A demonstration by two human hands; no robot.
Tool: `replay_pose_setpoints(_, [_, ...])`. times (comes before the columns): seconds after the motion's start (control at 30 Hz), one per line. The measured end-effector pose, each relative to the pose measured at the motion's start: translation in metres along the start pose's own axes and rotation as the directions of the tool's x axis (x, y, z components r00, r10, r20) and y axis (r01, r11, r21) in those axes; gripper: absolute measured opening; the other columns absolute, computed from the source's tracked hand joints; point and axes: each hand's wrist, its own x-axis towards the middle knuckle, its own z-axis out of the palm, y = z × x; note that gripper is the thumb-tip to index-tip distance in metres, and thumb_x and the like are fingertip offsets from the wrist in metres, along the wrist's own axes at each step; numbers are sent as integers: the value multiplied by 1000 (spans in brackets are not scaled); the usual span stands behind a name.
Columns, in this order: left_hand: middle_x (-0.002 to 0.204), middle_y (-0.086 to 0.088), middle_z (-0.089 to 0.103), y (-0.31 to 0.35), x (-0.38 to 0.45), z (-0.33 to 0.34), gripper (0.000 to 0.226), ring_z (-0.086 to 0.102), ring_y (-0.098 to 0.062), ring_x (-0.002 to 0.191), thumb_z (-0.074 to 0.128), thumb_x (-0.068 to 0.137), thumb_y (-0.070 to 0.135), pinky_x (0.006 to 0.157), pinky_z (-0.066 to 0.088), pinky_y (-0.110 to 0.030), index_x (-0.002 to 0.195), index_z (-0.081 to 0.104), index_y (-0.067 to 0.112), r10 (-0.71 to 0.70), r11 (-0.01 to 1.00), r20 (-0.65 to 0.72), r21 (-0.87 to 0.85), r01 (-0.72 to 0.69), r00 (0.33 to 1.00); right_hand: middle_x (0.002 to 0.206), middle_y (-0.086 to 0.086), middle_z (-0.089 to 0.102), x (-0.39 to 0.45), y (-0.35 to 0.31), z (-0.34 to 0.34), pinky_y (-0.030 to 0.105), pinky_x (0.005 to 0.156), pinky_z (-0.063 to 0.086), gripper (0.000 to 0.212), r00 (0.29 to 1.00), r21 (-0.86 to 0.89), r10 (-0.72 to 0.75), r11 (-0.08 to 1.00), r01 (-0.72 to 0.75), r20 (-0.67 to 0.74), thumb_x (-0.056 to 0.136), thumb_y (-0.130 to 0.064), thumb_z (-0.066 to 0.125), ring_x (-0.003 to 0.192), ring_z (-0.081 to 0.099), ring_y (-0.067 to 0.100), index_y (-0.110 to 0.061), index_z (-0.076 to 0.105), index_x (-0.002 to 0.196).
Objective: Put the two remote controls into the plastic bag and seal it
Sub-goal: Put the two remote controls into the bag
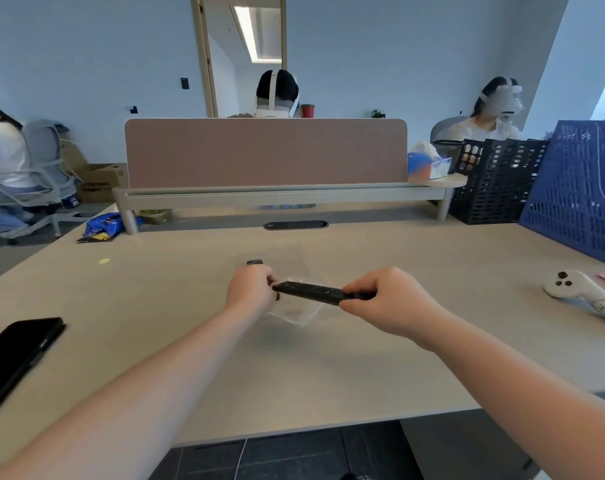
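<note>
Presently, a remote (311, 292) is being pinched at its 3 o'clock end by the right hand (386, 301) and fed toward the bag (296, 311), whose mouth is being gripped by the left hand (251, 289); a slack opening could snag it.

Phone (15, 358) left, controller (581, 292) right flank bare desk (311, 368).

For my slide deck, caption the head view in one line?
Right hand feeds a black remote toward the clear plastic bag held by the left hand.
</note>
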Motion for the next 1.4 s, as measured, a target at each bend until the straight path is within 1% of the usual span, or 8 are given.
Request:
replay_pose_setpoints(0.13, [91,-7,73,-2,-3,6,11,63,-27,87,60,82,15,74,51,-35,81,70,13,40,998,-57,-53,-43,998,87,6,74,-1,8,17,28,65,52,19,998,-131,54,990,-57,-27,85,-27,61,78,66,25,-20,75,97])
replay_pose_setpoints(0.33, [86,-3,74,-6,-3,8,11,63,-24,83,60,82,20,71,50,-32,78,70,17,129,989,-89,-58,-135,988,92,11,70,34,21,86,28,53,37,23,989,-222,-23,975,-10,-145,88,-27,50,85,62,31,-10,65,90])
replay_pose_setpoints(0.47, [87,-4,72,-12,-6,6,11,61,-22,83,61,82,19,67,40,-26,80,71,14,233,971,-82,-29,-236,969,111,10,63,62,15,122,33,72,46,26,984,-319,-85,947,31,-157,94,-27,47,107,53,29,-7,59,105])
replay_pose_setpoints(0.67, [83,-3,71,-26,-5,5,10,60,-22,81,61,82,18,70,45,-32,81,71,16,314,949,-33,-19,-315,949,138,0,50,92,16,144,33,71,47,36,990,-373,-104,926,61,-96,94,-37,48,108,60,31,-19,50,125])
replay_pose_setpoints(0.83, [83,-4,71,-32,-3,5,10,60,-20,81,61,82,18,70,43,-29,82,71,15,340,940,-14,-16,-340,940,119,4,64,93,23,134,33,73,50,38,994,-365,-100,924,112,49,89,-45,51,103,63,28,-19,56,116])
replay_pose_setpoints(0.97, [83,-3,70,-33,-2,6,10,56,-17,78,60,83,17,69,42,-28,82,70,15,330,943,-15,-29,-331,944,123,4,64,91,32,118,35,86,51,37,990,-349,-72,931,110,119,91,-36,53,111,60,29,-20,57,124])
replay_pose_setpoints(1.2, [71,6,59,-36,-3,5,9,49,-11,70,62,83,16,60,32,-12,79,70,15,339,939,-27,-42,-340,940,118,4,66,108,23,137,34,69,47,29,995,-384,-80,918,99,66,96,-34,44,102,64,29,-27,50,124])
replay_pose_setpoints(1.4, [75,-3,68,-40,-1,3,9,53,-15,69,63,82,16,65,45,-32,77,70,16,339,938,-34,-59,-340,940,136,7,50,117,7,148,39,74,47,37,987,-468,-36,877,105,154,95,-6,37,114,58,30,-18,45,129])
